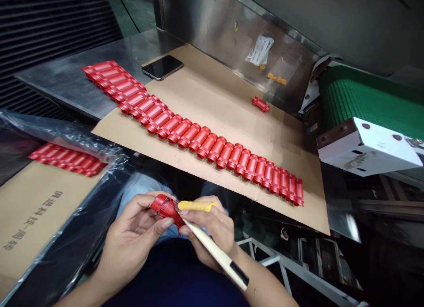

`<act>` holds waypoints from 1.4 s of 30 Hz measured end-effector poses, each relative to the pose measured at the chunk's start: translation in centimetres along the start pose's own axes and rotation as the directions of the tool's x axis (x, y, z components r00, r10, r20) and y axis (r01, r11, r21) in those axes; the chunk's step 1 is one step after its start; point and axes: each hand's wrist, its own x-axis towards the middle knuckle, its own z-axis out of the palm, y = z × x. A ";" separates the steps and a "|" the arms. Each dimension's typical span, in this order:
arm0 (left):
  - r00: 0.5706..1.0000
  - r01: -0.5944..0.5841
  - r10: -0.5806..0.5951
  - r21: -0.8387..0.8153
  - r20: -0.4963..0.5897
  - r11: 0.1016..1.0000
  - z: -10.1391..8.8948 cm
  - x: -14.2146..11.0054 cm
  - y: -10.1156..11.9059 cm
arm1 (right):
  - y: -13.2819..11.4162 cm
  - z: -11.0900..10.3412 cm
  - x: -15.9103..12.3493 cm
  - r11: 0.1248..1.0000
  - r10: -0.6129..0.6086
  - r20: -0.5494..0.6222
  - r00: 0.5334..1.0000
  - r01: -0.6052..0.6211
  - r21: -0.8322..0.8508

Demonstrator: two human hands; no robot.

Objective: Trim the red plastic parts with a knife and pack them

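My left hand [130,232] is closed on a red ribbed plastic shell [161,204], with its hollow inner side and dark slots partly turned up. My right hand [215,227] grips a slim cream-handled tool [210,245] with a black end. The tool's tip meets the right end of the shell; its working end is hidden by the fingers. One finger of that hand wears a yellow finger cot [197,206]. Both hands are over my lap, in front of the table edge. Beyond them, a long row of similar red shells [207,144] lies side by side.
Brown cardboard [212,86] covers part of the metal table. On it are a phone [163,67] and a single red piece [260,104]. A green conveyor belt [367,99] with a white bracket [369,148] stands right. A plastic-lined carton [33,218] holds red shells at left.
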 end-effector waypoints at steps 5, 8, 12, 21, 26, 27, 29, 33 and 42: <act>1.000 -0.014 0.014 0.004 0.008 1.000 0.1 0.0 0.0 | -0.2 0.0 0.3 0.999 -0.036 0.034 0.999 0.037 -0.026; 1.000 -0.017 0.017 0.003 0.007 1.000 0.1 0.0 0.1 | -0.2 -0.1 0.3 0.999 -0.036 0.033 0.999 0.037 -0.025; 1.000 -0.010 0.010 0.004 -0.006 1.000 0.2 -0.1 0.0 | -0.5 0.2 0.0 0.998 -0.026 0.013 1.000 0.027 -0.057; 1.000 -0.021 0.021 -0.016 0.006 1.000 -0.1 -0.4 -0.6 | -0.6 -0.1 0.2 0.999 -0.026 -0.009 1.000 0.026 0.019; 1.000 0.003 -0.004 -0.012 -0.024 1.000 0.1 -0.3 -0.2 | -0.5 0.0 0.1 0.999 -0.018 -0.009 1.000 0.018 0.040; 0.999 0.015 -0.015 -0.012 -0.037 1.000 0.1 -0.2 -0.1 | -0.5 -0.1 0.0 0.999 -0.007 -0.007 1.000 0.007 0.047; 0.996 0.078 -0.080 -0.046 -0.043 0.996 0.1 -0.1 0.3 | -0.6 -0.6 0.0 0.998 0.057 -0.025 0.998 -0.056 0.038; 0.932 0.362 -0.342 -0.223 0.125 0.905 -0.1 0.5 1.7 | 0.0 -2.0 0.8 0.933 0.361 -0.062 0.931 -0.359 0.033; 0.873 0.485 -0.425 -0.331 0.238 0.810 -1.8 1.3 1.4 | 1.2 -1.0 1.2 0.215 0.780 0.482 0.399 -0.894 0.392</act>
